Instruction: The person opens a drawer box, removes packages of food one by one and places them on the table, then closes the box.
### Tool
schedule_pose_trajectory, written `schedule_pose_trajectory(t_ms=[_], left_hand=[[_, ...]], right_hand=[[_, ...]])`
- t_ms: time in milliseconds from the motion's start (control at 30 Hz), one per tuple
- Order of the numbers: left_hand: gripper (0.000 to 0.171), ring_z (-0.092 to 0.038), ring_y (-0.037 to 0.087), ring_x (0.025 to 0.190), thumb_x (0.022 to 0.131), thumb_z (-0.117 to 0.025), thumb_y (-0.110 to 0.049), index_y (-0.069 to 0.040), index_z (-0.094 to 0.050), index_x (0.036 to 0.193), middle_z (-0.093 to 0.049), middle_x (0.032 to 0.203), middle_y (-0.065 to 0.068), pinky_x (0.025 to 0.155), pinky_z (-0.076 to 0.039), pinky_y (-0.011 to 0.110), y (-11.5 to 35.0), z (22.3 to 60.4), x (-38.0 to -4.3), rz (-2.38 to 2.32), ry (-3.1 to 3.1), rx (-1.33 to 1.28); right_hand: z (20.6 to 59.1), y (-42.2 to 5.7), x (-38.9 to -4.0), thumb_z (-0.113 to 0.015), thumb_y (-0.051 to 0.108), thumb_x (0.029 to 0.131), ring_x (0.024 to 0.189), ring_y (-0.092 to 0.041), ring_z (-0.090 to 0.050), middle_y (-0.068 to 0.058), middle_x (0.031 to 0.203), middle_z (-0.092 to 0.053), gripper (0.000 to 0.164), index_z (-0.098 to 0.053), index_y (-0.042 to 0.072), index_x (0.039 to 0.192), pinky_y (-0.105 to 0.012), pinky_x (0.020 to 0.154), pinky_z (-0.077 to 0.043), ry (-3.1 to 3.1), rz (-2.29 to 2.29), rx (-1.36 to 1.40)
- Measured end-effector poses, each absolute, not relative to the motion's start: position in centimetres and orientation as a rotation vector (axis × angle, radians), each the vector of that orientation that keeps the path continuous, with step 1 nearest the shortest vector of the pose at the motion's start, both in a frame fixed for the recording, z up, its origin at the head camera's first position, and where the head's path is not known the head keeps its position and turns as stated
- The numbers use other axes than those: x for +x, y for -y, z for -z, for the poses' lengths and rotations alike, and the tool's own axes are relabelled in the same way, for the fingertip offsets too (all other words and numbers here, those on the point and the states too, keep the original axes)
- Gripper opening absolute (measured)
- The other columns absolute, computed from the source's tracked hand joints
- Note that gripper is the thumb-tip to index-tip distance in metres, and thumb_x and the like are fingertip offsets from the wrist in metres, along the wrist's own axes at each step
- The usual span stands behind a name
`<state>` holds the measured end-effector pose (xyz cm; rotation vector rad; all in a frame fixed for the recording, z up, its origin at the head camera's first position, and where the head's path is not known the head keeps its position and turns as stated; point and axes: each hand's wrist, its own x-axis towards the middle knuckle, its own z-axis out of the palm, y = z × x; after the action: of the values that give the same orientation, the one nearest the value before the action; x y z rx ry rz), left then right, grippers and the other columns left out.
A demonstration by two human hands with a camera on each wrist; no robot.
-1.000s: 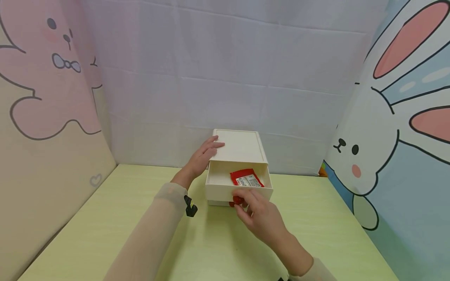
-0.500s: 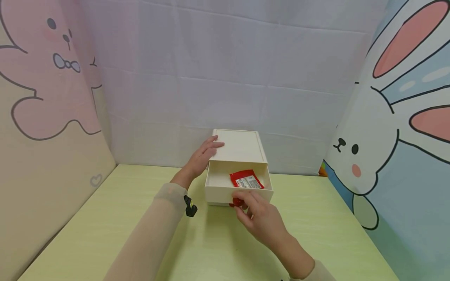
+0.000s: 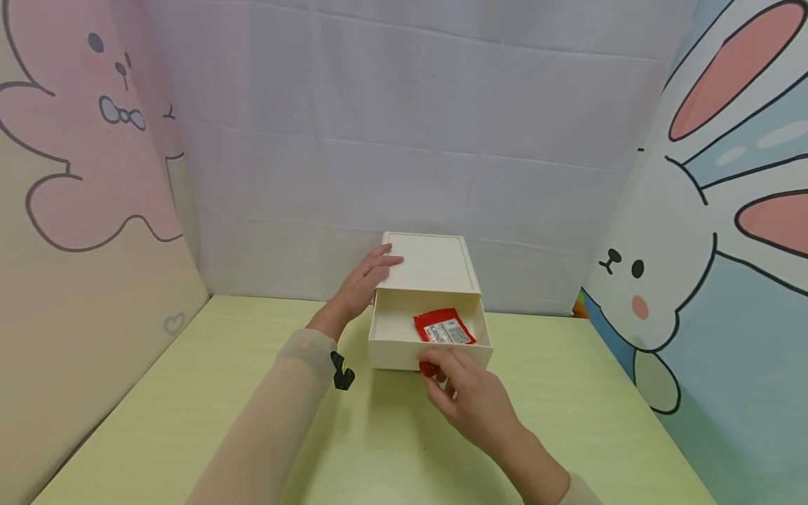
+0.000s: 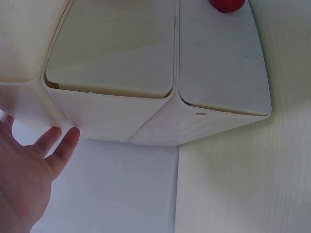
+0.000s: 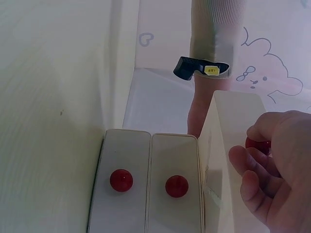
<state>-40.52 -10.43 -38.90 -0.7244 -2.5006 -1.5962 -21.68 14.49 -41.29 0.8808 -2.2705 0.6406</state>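
A small white drawer cabinet [image 3: 432,263] stands against the back wall with its top drawer [image 3: 393,355] pulled well out. Inside that drawer lies a red packet [image 3: 445,326] with a printed white label. My right hand [image 3: 470,396] pinches the drawer's red round knob [image 5: 256,144] between thumb and fingers. My left hand [image 3: 355,291] rests against the cabinet's left side, its extended fingers reaching over the top edge. In the left wrist view, the fingertips of the left hand [image 4: 29,174] touch the white side wall.
Two lower drawers, the middle [image 5: 165,155] and the bottom [image 5: 116,153], sit closed, each with a red knob. The pale green table [image 3: 252,379] lies under the cabinet. Cartoon-printed side walls [image 3: 95,210] and a white back cloth [image 3: 404,140] enclose it.
The right hand has drawn the top drawer slightly further toward me, and the packet has moved with it. A lower red knob has gone out of sight beneath it. The left hand stays put.
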Motion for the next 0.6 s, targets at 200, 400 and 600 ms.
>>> schedule_pose_trajectory(t_ms=[200, 400, 600], left_hand=[[0.055, -0.017, 0.032, 0.172, 0.115, -0.035, -0.042, -0.021, -0.06, 0.159, -0.022, 0.184, -0.005, 0.133, -0.022, 0.071, 10.43, 38.92, -40.5, 1.603, 2.505, -0.717], [0.054, -0.017, 0.032, 0.172, 0.115, -0.036, -0.042, -0.021, -0.06, 0.159, -0.022, 0.184, -0.006, 0.132, -0.023, 0.072, 10.5, 39.04, -40.64, 1.609, 2.505, -0.713], [0.055, -0.017, 0.032, 0.172, 0.115, -0.034, -0.043, -0.022, -0.06, 0.159, -0.023, 0.184, -0.005, 0.134, -0.018, 0.071, 10.53, 39.08, -40.77, 1.587, 2.507, -0.721]], right_hand=[[41.33, -14.55, -21.41, -0.087, 0.006, 0.09, 0.083, -0.006, -0.068, 0.004, 0.11, -0.073, 0.039, -0.072, 0.016, 0.124, -0.012, 0.07, -0.058, 2.271, -0.631, 0.879], [41.34, -14.6, -21.25, -0.087, 0.006, 0.09, 0.083, -0.005, -0.067, 0.005, 0.11, -0.073, 0.04, -0.072, 0.016, 0.125, -0.013, 0.07, -0.058, 2.294, -0.637, 0.874], [41.23, -14.85, -21.07, -0.087, 0.004, 0.089, 0.082, -0.004, -0.068, 0.005, 0.11, -0.073, 0.041, -0.072, 0.016, 0.125, -0.015, 0.07, -0.06, 2.272, -0.639, 0.892]])
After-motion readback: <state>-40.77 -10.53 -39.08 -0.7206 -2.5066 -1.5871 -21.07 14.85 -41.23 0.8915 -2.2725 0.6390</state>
